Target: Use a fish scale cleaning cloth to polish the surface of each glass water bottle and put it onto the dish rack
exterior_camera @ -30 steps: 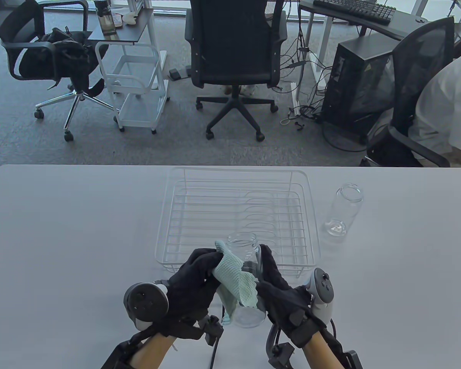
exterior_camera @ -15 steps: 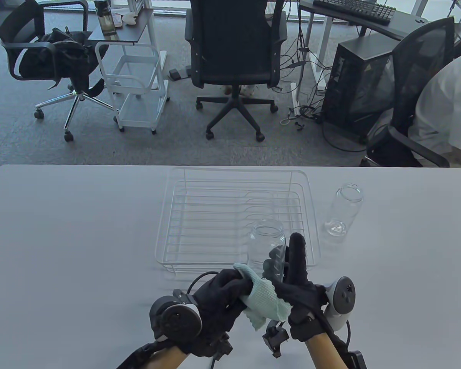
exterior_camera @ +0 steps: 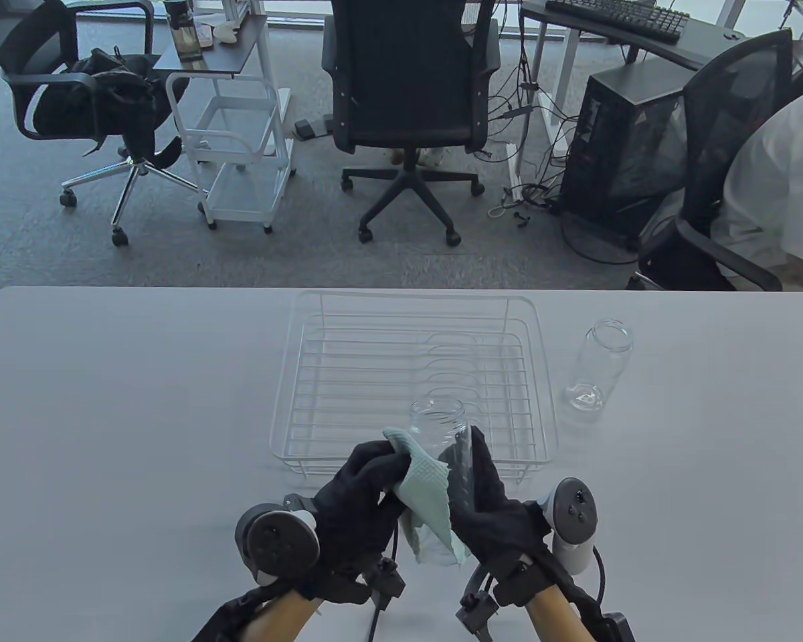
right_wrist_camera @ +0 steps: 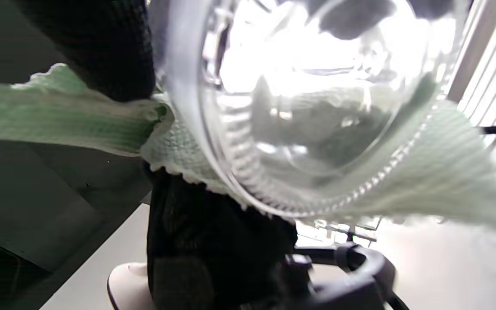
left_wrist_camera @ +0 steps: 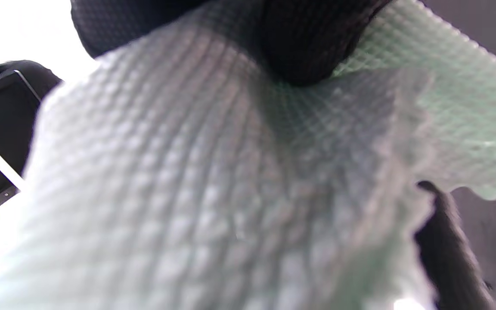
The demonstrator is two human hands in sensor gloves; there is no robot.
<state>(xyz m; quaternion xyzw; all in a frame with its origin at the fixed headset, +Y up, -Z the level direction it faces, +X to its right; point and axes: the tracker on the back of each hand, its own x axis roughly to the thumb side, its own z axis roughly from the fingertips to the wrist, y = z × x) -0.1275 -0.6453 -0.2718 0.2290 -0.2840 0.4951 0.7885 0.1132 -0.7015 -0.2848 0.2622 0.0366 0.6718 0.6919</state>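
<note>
A: What do the hands wear?
B: Black knit gloves on the left hand and right hand; a round dark grey tracker on each; black cables and wrist brackets.

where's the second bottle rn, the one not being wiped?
Table view: the spare glass bottle stands upright on the table, right of the dish rack, apart from both hands.

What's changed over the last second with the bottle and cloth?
The held bottle swung right, then came back left against the cloth. The right hand kept hold of the bottle throughout and the left hand kept hold of the cloth. The rack and second bottle did not move.
</note>
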